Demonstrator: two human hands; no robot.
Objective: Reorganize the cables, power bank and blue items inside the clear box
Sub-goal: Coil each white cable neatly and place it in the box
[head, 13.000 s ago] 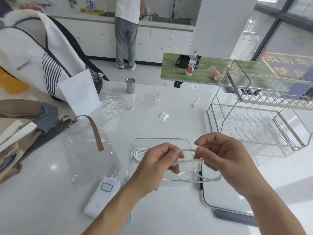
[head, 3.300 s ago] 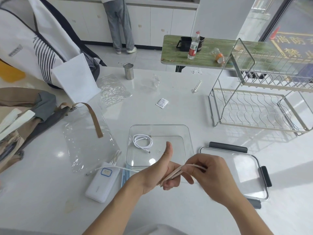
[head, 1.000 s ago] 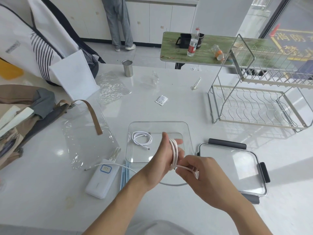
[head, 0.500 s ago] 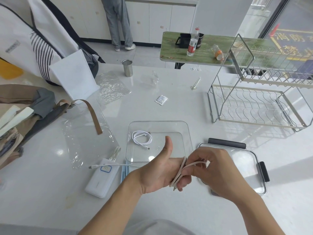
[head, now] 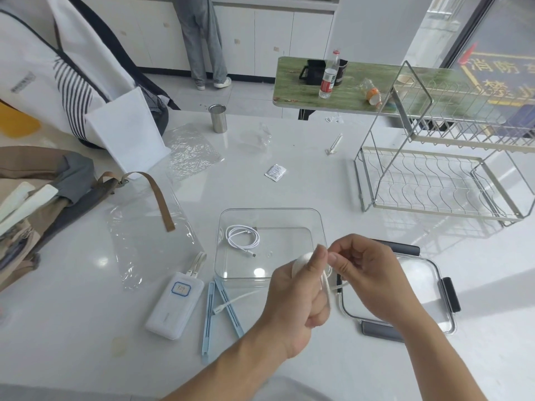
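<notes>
One power bank (head: pixel 174 308) lies on the counter (head: pixel 86 342) at my left, two blue strips (head: pixel 212 311) beside it. One coiled cable (head: pixel 242 238) sits in the clear box (head: pixel 269 212). My left hand (head: pixel 298 299) is closed around a second white cable (head: pixel 325 285); my right hand (head: pixel 367 273) pinches its end. One lid (head: pixel 434 273) lies right.

Centre frame: box (head: pixel 317 227), one coiled cable (head: pixel 242 237) inside. Lower left of it: power bank (head: pixel 175 305), clips (head: pixel 209 311). Right: lid (head: pixel 419 282). Upper right: rack (head: pixel 434 180).
</notes>
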